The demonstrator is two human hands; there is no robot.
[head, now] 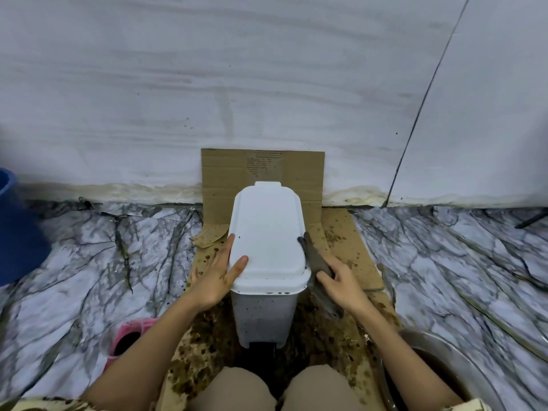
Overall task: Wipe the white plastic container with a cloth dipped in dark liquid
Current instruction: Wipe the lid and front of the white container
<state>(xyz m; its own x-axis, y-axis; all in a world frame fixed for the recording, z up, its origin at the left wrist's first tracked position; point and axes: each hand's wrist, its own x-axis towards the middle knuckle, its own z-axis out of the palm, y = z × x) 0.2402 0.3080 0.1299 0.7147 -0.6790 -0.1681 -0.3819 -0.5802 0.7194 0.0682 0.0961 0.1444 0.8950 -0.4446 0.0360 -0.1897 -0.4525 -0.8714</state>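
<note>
White plastic, speckled with dark spots low on its front: the container [268, 280] stands upright on stained cardboard [344, 241] between my knees and the wall, its lid [267, 232] down. My left hand [221, 274] lies flat against the lid's left edge, fingers straight, the thumb resting on top of the lid near the front corner. My right hand [338, 281] presses a dark grey cloth [315, 259] against the container's right side; the cloth runs up along the lid's right edge and hangs down past my palm. My fingers look only slightly bent over the cloth, and I cannot tell for sure whether they pinch it or merely press it.

The cardboard is folded, one part leaning up the pale wall [178, 99], the other flat and heavily spattered brown near my knees [320, 390]. Around it spreads a marble-patterned floor covering [444, 262]. At my right sits a metal bowl [439, 378] holding dark liquid. At my left is a pink cup [127, 339] with a dark inside, and further left the edge of a blue bucket [14, 229].
</note>
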